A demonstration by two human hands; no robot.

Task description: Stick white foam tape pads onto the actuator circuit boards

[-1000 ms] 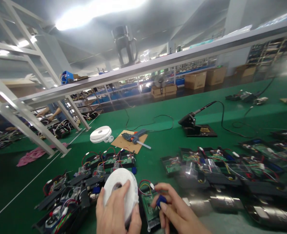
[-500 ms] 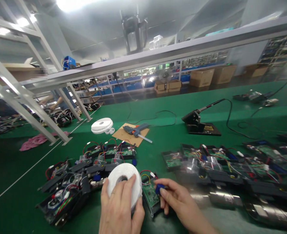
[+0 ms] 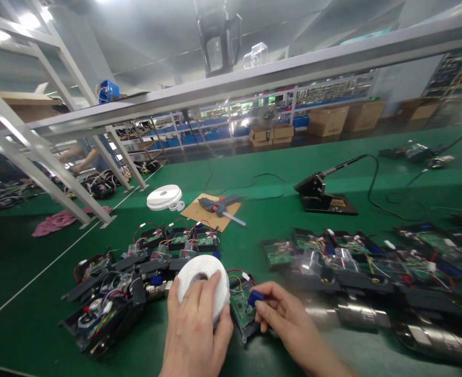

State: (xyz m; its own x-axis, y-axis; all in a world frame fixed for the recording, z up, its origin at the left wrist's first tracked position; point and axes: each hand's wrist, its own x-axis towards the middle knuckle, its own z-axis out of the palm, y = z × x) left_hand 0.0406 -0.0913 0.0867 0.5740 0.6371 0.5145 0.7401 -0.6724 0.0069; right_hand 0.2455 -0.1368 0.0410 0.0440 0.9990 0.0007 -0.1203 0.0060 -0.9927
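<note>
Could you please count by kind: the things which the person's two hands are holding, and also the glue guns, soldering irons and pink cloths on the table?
White roll, in the left hand: 1
Blue piece, in the right hand: 1
Glue gun: 1
Soldering iron: 1
Pink cloth: 1
Total: 5

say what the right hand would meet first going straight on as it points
The right hand, pinching a blue piece, would probably meet the green circuit board; depth is unclear, so it might pass above that to the white roll in the left hand.
</note>
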